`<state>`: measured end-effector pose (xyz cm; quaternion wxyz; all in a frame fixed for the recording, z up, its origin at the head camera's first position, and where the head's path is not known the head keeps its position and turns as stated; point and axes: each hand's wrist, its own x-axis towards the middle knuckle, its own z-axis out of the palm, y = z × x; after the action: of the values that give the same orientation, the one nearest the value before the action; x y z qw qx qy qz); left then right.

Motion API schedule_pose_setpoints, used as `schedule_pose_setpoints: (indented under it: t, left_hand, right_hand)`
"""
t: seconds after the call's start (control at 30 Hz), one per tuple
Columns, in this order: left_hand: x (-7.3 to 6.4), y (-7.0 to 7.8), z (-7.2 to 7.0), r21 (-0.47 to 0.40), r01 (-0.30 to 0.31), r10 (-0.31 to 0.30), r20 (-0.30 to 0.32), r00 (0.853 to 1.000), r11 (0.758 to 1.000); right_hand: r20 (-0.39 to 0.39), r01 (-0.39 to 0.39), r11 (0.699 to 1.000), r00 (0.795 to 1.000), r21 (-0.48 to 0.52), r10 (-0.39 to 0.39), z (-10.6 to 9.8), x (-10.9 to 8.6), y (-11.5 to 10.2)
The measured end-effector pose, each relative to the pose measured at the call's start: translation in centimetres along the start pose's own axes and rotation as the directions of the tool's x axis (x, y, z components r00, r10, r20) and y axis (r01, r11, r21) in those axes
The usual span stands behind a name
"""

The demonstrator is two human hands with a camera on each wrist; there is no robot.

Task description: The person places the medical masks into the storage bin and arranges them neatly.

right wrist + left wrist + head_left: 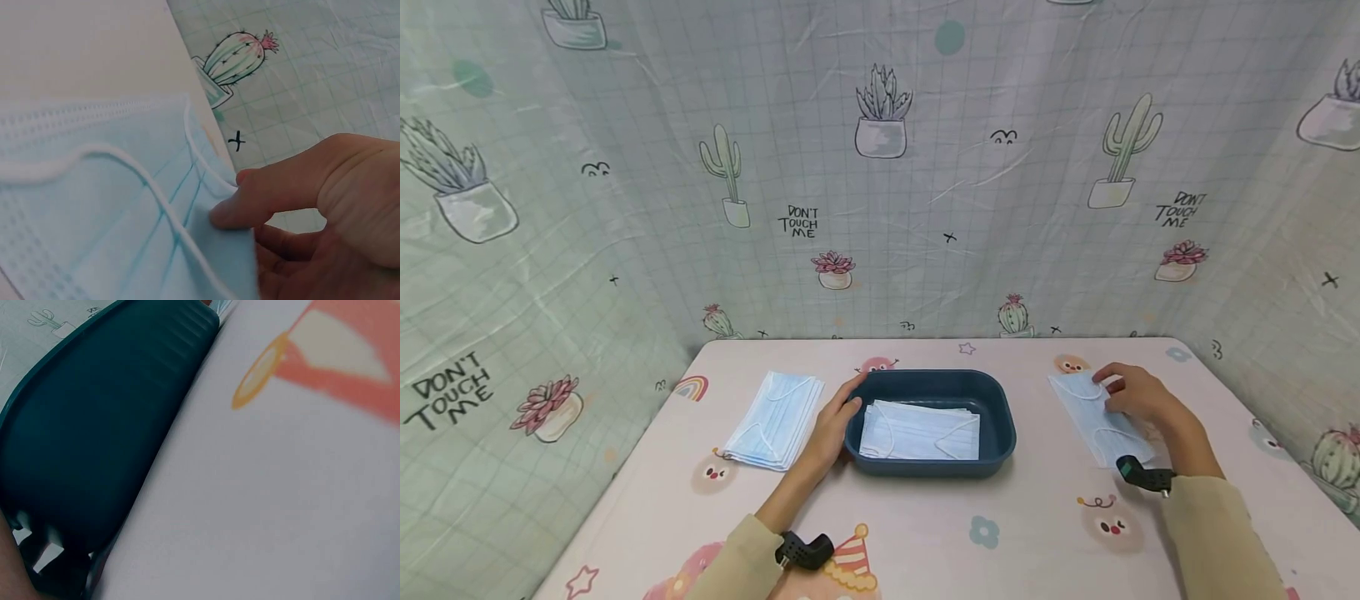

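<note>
Writing: "DON'T TOUCH ME" read repeatedly on the backdrop (947, 179).
Blue bin (928, 469): stood near the far edge of the surface (1037, 533), pale-blue masks (917, 435) inside.
Left hand (829, 423): fingers gripped the bin's left rim.
Right hand (1142, 396): fingers pinched a mask (1086, 408) toward the far right corner.
Mask stack (775, 421): lay toward the far left corner.

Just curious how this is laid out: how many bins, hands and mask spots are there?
Bin: 1
Hands: 2 (left hand, right hand)
Mask spots: 3 (left stack, bin stack, right mask or masks)
Total: 6
Single masks overlap too closely to count.
</note>
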<state>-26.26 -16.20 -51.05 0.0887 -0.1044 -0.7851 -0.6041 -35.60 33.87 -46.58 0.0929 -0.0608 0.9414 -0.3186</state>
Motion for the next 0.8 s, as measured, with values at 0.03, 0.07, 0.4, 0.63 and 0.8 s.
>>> schedule_pose_setpoints:
  t: [0.03,0.07,0.4,0.63,0.8]
  left_hand:
    - [0.0,0.0,0.0,-0.001,0.0,0.0,0.0,1.0,1.0]
    - [0.0,0.0,0.0,-0.003,0.0,0.0,0.0,1.0,1.0]
    - [0.2,-0.2,0.0,-0.002,-0.021,0.021,-0.005,1.0,1.0]
    - [0.2,-0.1,0.0,-0.007,-0.009,0.009,0.0,1.0,1.0]
    - [0.1,-0.1,0.0,-0.006,-0.013,0.013,0.001,1.0,1.0]
  right_hand:
    - [-0.008,0.004,1.0,1.0,0.011,-0.004,0.0,0.0,0.0]
    - [-0.015,0.01,1.0,1.0,0.025,-0.009,0.0,0.0,0.1]
    - [-0.01,0.06,0.982,0.998,0.18,-0.06,0.4,0.2,-0.1]
    - [-0.015,0.036,0.984,0.999,0.176,-0.033,0.8,0.4,0.1]
    - [-0.014,0.065,0.973,0.998,0.22,-0.063,1.0,0.3,0.1]
